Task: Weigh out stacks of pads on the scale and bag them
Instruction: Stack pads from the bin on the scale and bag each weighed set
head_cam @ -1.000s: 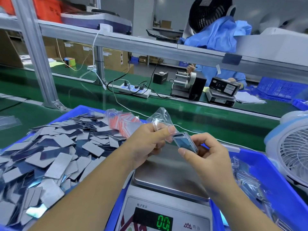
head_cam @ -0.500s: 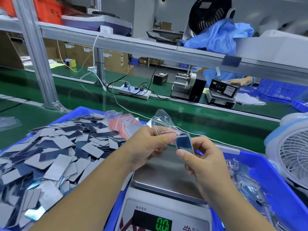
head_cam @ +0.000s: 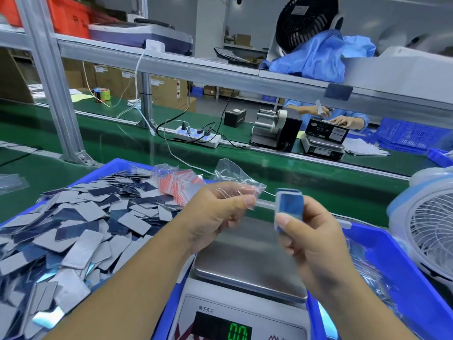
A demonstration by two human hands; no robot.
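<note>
Clear plastic zip bag (head_cam: 239, 185) pinched in the left hand (head_cam: 215, 214), mouth facing right so the right hand (head_cam: 316, 241), gripping the blue rectangular pad stack (head_cam: 290, 208), can slide it in.

Left hand (head_cam: 215, 214): pinches crumpled clear plastic zip bag (head_cam: 239, 185). Right hand (head_cam: 311, 241): grips small stack of blue rectangular pads (head_cam: 290, 208), just beside bag mouth. Below: steel-topped digital scale (head_cam: 245, 268), green display. Left: blue plastic bin (head_cam: 115, 165) of loose grey and blue pads (head_cam: 81, 224).
</note>
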